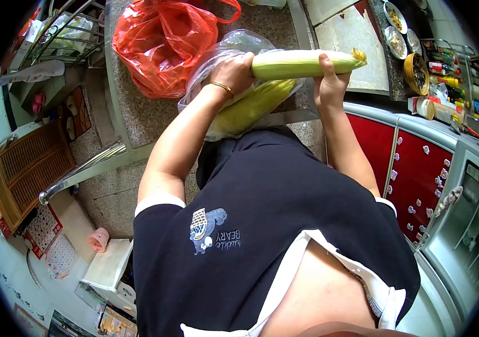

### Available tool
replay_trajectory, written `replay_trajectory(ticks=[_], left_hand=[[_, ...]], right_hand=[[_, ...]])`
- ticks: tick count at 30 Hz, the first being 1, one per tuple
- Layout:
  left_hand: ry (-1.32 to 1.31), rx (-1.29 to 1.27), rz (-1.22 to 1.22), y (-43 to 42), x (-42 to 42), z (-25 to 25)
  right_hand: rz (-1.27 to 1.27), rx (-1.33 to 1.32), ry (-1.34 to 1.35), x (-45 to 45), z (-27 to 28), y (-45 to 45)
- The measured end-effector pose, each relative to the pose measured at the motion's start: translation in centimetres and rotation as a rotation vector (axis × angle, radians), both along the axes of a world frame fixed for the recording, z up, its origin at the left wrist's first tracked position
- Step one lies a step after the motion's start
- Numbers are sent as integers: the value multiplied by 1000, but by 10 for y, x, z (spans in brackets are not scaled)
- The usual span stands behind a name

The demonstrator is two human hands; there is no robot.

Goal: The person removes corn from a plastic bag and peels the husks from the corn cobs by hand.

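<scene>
An ear of corn in its green husk [290,64] is held level between my two hands. My left hand [234,74] is closed round its stem end, at the left. My right hand [331,81] grips the other end near the brown silk, thumb on top. Below it, more husked corn [253,108] lies in a clear plastic bag [199,76], partly hidden by my left hand and forearm. A red plastic bag [163,48] sits beside the clear bag on the speckled stone counter [138,115].
Plates of food [395,18] and a round basket [415,73] stand at the upper right, near bottles and jars [447,81]. Red cabinet doors [419,180] are at the right. A metal rail [90,171] runs along the left. A wire rack [73,33] is at the upper left.
</scene>
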State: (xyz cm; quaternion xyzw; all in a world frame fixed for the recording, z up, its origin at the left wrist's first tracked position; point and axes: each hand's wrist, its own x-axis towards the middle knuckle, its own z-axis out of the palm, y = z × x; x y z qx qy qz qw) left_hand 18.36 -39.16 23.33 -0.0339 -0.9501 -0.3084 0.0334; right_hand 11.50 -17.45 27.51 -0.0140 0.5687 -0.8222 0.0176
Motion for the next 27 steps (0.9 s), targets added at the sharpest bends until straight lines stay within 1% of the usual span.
replay_trajectory(ticks=[1,3,5,7,8,10,12,14,15,16,17,18,19,21,22,23,24,25,27], left_hand=[[21,-3,-28,-1,-1,-1],[48,5,-33,0,-1,-1],[105,18,-42,1,-3,0],[144,18,-58,1,-3,1],[182,21,-64,1,-3,1],[159,11,-79,2,-3,1],[141,2,-90,2,-4,3],[75,7,-144,1,-6,6],[-42,-211,-399,-5,-6,5],[-31,-181,-463,-7,1,3],[-16,-156,-523,-9,7,1],[-52,-92,-445,-7,15,-9],[-77,-42,-368,-10,14,-14],[-79,11,-376,-9,16,-21],[-48,14,-364,-6,13,-21],[-20,15,-356,-5,11,-21],[-120,-37,-354,-5,12,-10],[-120,-43,-347,-4,15,-7],[-126,-45,-233,0,17,-2]], right_hand=[[40,-2,-30,-3,3,1],[5,-21,-11,-6,4,-1],[82,-18,-104,-22,7,0],[60,3,-172,-38,6,-1],[79,15,-161,-41,5,-1],[92,26,-157,-47,2,2],[147,70,-221,-60,1,1],[158,205,-265,-73,3,2],[182,268,-260,-76,3,4],[179,271,-265,-79,0,7],[174,353,-181,-84,-4,9],[173,434,-96,-88,-8,11],[168,227,-297,-98,-8,21],[126,196,-407,-105,-16,29],[129,200,-404,-109,-19,30],[135,91,-458,-109,-24,29],[147,-20,-506,-111,-27,26],[155,-24,-504,-104,-13,13],[133,-106,-591,-88,10,-24]])
